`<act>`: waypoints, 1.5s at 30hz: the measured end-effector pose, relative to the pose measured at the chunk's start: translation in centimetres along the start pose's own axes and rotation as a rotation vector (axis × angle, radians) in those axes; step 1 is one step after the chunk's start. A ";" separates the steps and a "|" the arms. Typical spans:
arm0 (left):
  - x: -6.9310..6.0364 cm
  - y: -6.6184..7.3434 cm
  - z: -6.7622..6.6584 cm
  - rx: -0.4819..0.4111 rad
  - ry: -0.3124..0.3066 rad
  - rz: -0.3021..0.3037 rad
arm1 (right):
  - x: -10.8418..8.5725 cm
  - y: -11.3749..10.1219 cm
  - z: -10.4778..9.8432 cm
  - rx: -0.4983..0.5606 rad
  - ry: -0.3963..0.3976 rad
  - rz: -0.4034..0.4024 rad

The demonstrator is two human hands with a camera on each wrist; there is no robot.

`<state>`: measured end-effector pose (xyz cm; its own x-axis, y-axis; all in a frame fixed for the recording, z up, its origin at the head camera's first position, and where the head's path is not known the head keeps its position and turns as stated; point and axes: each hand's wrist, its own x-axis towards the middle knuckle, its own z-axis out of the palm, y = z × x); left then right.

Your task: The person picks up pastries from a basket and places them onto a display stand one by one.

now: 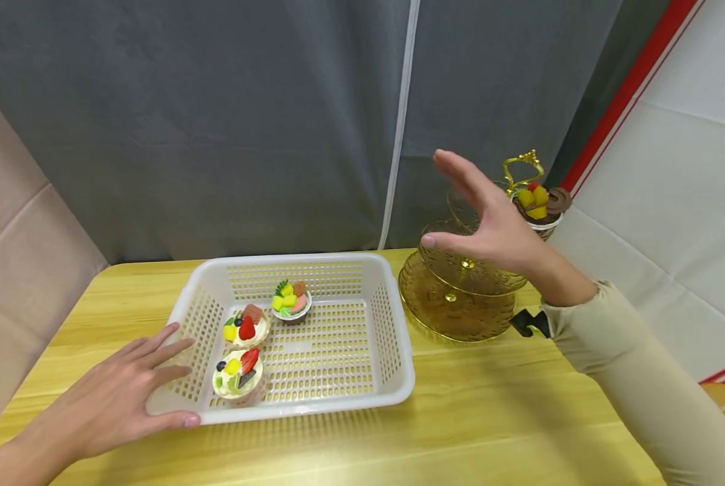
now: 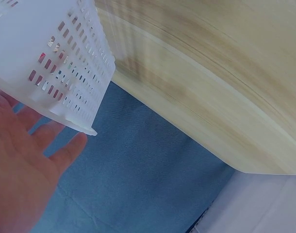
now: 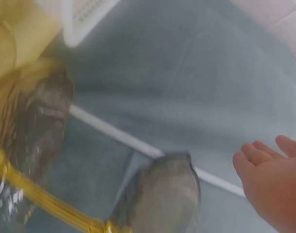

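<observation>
A white plastic basket (image 1: 308,409) holds three toy cupcakes: two cream-topped ones, a nearer cupcake (image 1: 238,374) and another cupcake (image 1: 247,329), plus a dark-based cupcake (image 1: 292,302) with yellow fruit. My left hand (image 1: 119,388) lies at the basket's left rim, fingers spread and extended; the left wrist view shows these fingers (image 2: 68,150) beside the rim. In the air before a gold-trimmed tiered stand (image 1: 460,317), my right hand (image 1: 496,226) holds nothing, thumb and fingers apart. A chocolate cupcake (image 1: 535,204) sits at the stand's top tier, partly hidden by that hand.
Basket and stand share a light wooden table (image 1: 460,418). A grey curtain (image 1: 247,135) hangs behind it, with a white seam. A pale padded wall (image 1: 22,216) borders the left, and a white, red-edged panel (image 1: 690,202) the right.
</observation>
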<state>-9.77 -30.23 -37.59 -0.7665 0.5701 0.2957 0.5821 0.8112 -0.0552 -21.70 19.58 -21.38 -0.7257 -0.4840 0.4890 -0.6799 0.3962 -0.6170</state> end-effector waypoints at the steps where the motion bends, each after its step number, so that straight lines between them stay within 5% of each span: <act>1: 0.0 0.0 0.0 0.000 -0.001 -0.003 | 0.1 0.1 0.5 0.008 -0.013 -0.005; 24: 0.0 -0.1 -0.1 -0.005 0.005 0.012 | 3.6 1.0 10.4 0.140 -0.279 0.020; 45: 0.2 -0.2 -0.3 0.001 0.015 0.016 | 5.4 1.3 15.6 0.177 -0.349 0.097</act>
<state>-9.94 -30.28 -37.27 -0.7526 0.5814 0.3091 0.5943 0.8019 -0.0613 -24.88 5.30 -29.22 -0.6858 -0.6988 0.2033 -0.5595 0.3275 -0.7614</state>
